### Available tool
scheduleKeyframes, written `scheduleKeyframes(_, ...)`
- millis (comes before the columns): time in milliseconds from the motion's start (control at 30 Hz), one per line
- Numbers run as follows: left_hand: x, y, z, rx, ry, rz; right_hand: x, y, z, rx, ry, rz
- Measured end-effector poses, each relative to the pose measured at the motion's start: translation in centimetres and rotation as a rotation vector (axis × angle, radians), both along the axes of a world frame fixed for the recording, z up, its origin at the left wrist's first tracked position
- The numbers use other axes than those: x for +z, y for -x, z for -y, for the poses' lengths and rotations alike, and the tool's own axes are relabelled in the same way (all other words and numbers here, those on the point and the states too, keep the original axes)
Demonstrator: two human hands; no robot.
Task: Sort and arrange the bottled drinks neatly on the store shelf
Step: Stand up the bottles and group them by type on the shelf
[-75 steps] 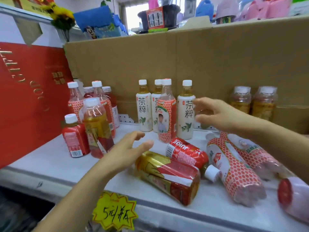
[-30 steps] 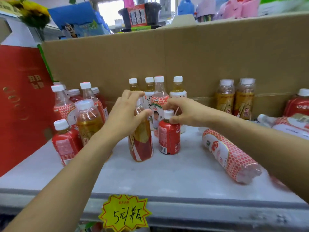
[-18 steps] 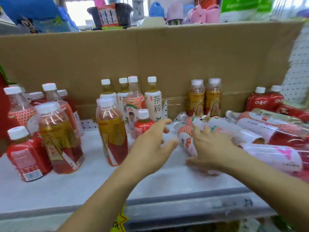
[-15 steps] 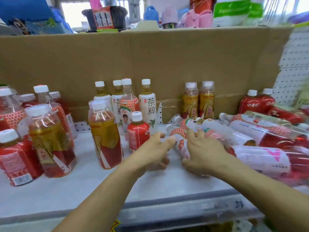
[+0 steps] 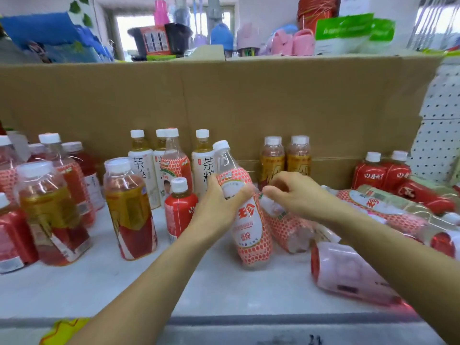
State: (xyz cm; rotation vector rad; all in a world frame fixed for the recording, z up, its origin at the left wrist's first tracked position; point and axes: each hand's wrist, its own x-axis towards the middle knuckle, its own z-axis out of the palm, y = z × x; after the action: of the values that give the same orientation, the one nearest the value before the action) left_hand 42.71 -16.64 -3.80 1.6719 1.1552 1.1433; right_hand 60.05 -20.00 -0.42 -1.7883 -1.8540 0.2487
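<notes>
My left hand [image 5: 219, 202] grips a tall bottle with a red honeycomb label [image 5: 249, 227], tilted nearly upright with its base on the white shelf [image 5: 124, 290]. My right hand [image 5: 293, 192] rests with curled fingers on a second honeycomb bottle [image 5: 288, 227] lying behind it. More bottles lie on their sides at the right, among them a pink-labelled one [image 5: 348, 272]. A small red bottle [image 5: 179, 207] and a red-and-gold tea bottle [image 5: 132, 210] stand to the left. White tea bottles [image 5: 142, 168] stand at the back.
A cardboard wall [image 5: 249, 103] backs the shelf. Two amber bottles [image 5: 283, 158] and two red bottles [image 5: 380, 173] stand against it. A crowded group of upright bottles [image 5: 44, 207] fills the left. White pegboard [image 5: 438, 135] is at the right. A yellow price tag [image 5: 62, 329] hangs below the front edge.
My left hand has taken hold of a lying honeycomb bottle and tipped it up towards standing. My right hand has shifted onto the bottle behind it.
</notes>
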Motion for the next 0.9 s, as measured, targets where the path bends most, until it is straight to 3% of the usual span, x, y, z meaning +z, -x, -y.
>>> scheduleKeyframes(100, 0.4, -0.1, 0.4, 0.09, -0.137, -0.185, 0.1, -0.9, -2.6, -0.052, 0.235, 0.079)
scheduleKeyframes(200, 0.4, -0.2, 0.7, 0.148, -0.252, -0.301, -0.5, 0.4, -4.1, -0.029, 0.341, 0.223)
scheduleKeyframes(367, 0.3, -0.1, 0.5, 0.196, -0.303, -0.345, -0.2, 3.1, -4.2, 0.075, 0.475, 0.262)
scheduleKeyframes(467, 0.0, 0.3, 0.0, 0.181, -0.293, -0.312, -0.4, 2.6, -4.4, 0.046, 0.489, 0.128)
scheduleKeyframes(633, -0.1, 0.3, -0.8, 0.17, -0.317, -0.309, -0.4, 0.4, -6.2, 0.004, 0.29, -0.443)
scheduleKeyframes(767, -0.3, 0.0, -1.8, 0.214, -0.324, -0.338, 0.3, 0.0, -6.5, 0.076, 0.044, -0.554)
scheduleKeyframes(900, -0.1, -0.3, -2.9, 0.254, -0.313, -0.381, -0.3, 0.1, -6.1, 0.104, -0.029, -0.57)
